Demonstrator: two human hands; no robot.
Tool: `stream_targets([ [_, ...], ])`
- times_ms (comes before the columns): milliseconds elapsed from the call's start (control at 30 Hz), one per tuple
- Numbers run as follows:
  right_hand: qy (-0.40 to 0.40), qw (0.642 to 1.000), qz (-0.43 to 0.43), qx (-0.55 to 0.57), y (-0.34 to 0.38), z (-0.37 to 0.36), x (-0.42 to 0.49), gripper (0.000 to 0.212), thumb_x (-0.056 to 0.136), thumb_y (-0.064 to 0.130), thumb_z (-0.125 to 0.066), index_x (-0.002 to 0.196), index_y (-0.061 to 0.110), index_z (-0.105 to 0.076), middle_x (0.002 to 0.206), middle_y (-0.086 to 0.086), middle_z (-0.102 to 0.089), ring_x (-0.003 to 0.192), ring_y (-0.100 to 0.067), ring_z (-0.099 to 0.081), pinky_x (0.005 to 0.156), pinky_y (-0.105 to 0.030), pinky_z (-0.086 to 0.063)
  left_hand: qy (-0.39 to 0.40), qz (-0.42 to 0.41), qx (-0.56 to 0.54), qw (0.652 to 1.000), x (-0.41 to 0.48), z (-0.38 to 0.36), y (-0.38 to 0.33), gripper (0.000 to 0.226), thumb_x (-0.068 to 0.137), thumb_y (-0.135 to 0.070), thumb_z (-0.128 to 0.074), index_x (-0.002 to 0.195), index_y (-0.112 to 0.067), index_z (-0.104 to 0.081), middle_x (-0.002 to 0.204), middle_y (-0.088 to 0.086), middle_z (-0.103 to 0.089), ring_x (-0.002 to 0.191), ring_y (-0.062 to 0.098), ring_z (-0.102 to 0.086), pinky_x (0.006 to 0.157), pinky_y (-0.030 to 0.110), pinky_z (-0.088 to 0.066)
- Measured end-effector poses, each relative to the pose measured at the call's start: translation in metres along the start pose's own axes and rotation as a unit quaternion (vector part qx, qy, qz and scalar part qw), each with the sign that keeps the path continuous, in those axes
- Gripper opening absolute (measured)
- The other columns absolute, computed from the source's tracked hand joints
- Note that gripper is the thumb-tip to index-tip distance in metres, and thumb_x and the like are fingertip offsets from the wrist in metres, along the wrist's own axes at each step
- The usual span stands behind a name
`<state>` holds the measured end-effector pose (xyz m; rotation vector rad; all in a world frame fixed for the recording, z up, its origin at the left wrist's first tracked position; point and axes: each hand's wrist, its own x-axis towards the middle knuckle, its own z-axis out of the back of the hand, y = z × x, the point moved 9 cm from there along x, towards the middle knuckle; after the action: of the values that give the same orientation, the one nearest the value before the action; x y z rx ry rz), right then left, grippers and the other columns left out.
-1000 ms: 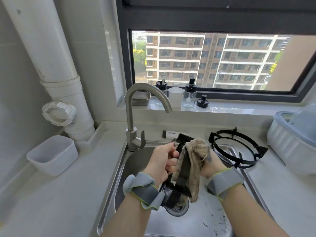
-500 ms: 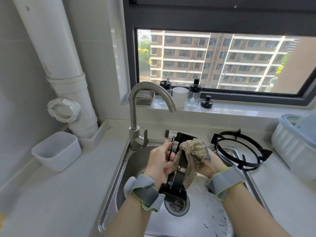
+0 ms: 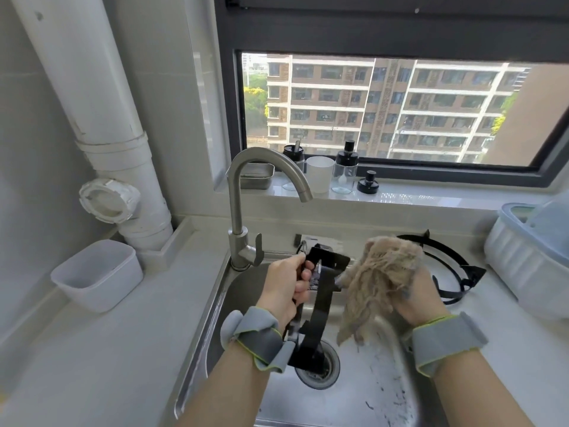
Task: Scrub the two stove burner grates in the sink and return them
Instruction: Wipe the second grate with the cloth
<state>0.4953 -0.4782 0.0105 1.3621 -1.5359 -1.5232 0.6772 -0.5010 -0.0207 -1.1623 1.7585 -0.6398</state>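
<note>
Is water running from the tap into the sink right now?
No, no stream falls from the spout of the tap into the sink below.

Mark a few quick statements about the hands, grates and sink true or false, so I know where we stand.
1. The left hand grips a black burner grate on edge over the sink. True.
2. The right hand is empty. False: it holds a tan scrubbing cloth.
3. The second grate lies in the sink basin. False: it sits at the sink's far right corner, partly on the counter.
4. Water runs from the faucet. False: no stream shows.
5. The sink floor carries dark flecks. True.
</note>
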Motion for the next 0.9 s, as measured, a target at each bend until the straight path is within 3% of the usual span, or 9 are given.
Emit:
stream_targets([
  [67, 0.004, 0.979, 0.092, -0.181, 0.021, -0.008, 0.007, 0.026, 0.099, 0.006, -0.031, 0.114, 0.001, -0.052, 0.087, -0.01, -0.065, 0.097, -0.025, -0.065, 0.075, -0.026, -0.05, 0.003, 0.012, 0.025, 1.0, -0.002, -0.004, 0.009, 0.036, 0.099, -0.019, -0.04, 0.064, -0.01, -0.047, 0.038, -0.007, -0.04, 0.023, 0.001, -0.024, 0.025, 0.012, -0.014],
  [133, 0.07, 0.906, 0.18, -0.376, 0.036, -0.042, 0.002, 0.025, 0.092, 0.0, -0.045, 0.112, -0.008, -0.058, 0.109, -0.019, -0.063, 0.106, -0.035, -0.058, 0.089, -0.038, -0.047, 0.008, 0.014, 0.046, 0.999, -0.004, -0.011, 0.014, 0.038, 0.099, -0.02, -0.041, 0.063, -0.011, -0.047, 0.038, -0.007, -0.041, 0.023, 0.002, -0.024, 0.026, 0.012, -0.014],
  [233, 0.117, 0.823, 0.236, -0.504, 0.036, -0.08, -0.008, 0.015, 0.083, 0.002, -0.055, 0.093, -0.005, -0.064, 0.102, -0.019, -0.062, 0.096, -0.032, -0.059, 0.083, -0.037, -0.048, 0.003, -0.026, 0.063, 0.998, -0.006, -0.011, 0.002, 0.039, 0.098, -0.017, -0.042, 0.059, -0.011, -0.044, 0.04, -0.004, -0.041, 0.024, 0.003, -0.025, 0.027, 0.011, -0.015],
  [367, 0.13, 0.752, 0.288, -0.579, 0.039, -0.105, -0.013, 0.019, 0.082, 0.008, -0.052, 0.093, -0.002, -0.064, 0.101, -0.013, -0.061, 0.097, -0.029, -0.058, 0.083, -0.037, -0.049, -0.008, -0.071, 0.104, 0.992, -0.007, -0.008, -0.01, 0.042, 0.091, -0.001, -0.038, 0.052, -0.014, -0.033, 0.037, -0.004, -0.032, 0.026, 0.005, -0.019, 0.031, 0.01, -0.012],
  [467, 0.126, 0.703, 0.306, -0.629, 0.041, -0.112, -0.013, 0.011, 0.082, 0.012, -0.049, 0.076, 0.005, -0.056, 0.079, -0.007, -0.054, 0.084, -0.028, -0.059, 0.066, -0.031, -0.044, -0.009, -0.081, 0.126, 0.989, -0.005, -0.006, -0.008, 0.039, 0.087, 0.003, -0.034, 0.053, -0.014, -0.029, 0.038, -0.002, -0.031, 0.027, 0.006, -0.017, 0.033, 0.01, -0.011],
  [667, 0.102, 0.711, 0.364, -0.593, 0.044, -0.096, -0.017, 0.012, 0.077, 0.006, -0.052, 0.075, -0.004, -0.058, 0.08, -0.014, -0.06, 0.076, -0.031, -0.057, 0.061, -0.03, -0.038, -0.008, -0.087, 0.149, 0.985, -0.003, -0.004, -0.011, 0.041, 0.092, -0.005, -0.042, 0.054, -0.014, -0.031, 0.041, -0.001, -0.031, 0.028, 0.007, -0.019, 0.035, 0.008, -0.013],
  [767, 0.14, 0.712, 0.386, -0.57, 0.041, -0.095, -0.021, 0.019, 0.08, 0.001, -0.05, 0.089, -0.005, -0.065, 0.092, -0.017, -0.065, 0.088, -0.032, -0.059, 0.075, -0.032, -0.044, -0.021, -0.09, 0.162, 0.982, -0.003, -0.002, -0.013, 0.043, 0.092, -0.005, -0.044, 0.053, -0.015, -0.029, 0.046, 0.0, -0.028, 0.028, 0.008, -0.018, 0.036, 0.008, -0.013],
  [900, 0.141, 0.749, 0.403, -0.507, 0.041, -0.087, -0.021, 0.023, 0.085, 0.0, -0.053, 0.103, -0.003, -0.067, 0.106, -0.017, -0.066, 0.1, -0.03, -0.059, 0.08, -0.019, -0.038, -0.02, -0.065, 0.132, 0.989, -0.003, -0.001, -0.012, 0.044, 0.095, -0.013, -0.047, 0.054, -0.014, -0.033, 0.049, 0.0, -0.026, 0.025, 0.007, -0.018, 0.034, 0.007, -0.013],
])
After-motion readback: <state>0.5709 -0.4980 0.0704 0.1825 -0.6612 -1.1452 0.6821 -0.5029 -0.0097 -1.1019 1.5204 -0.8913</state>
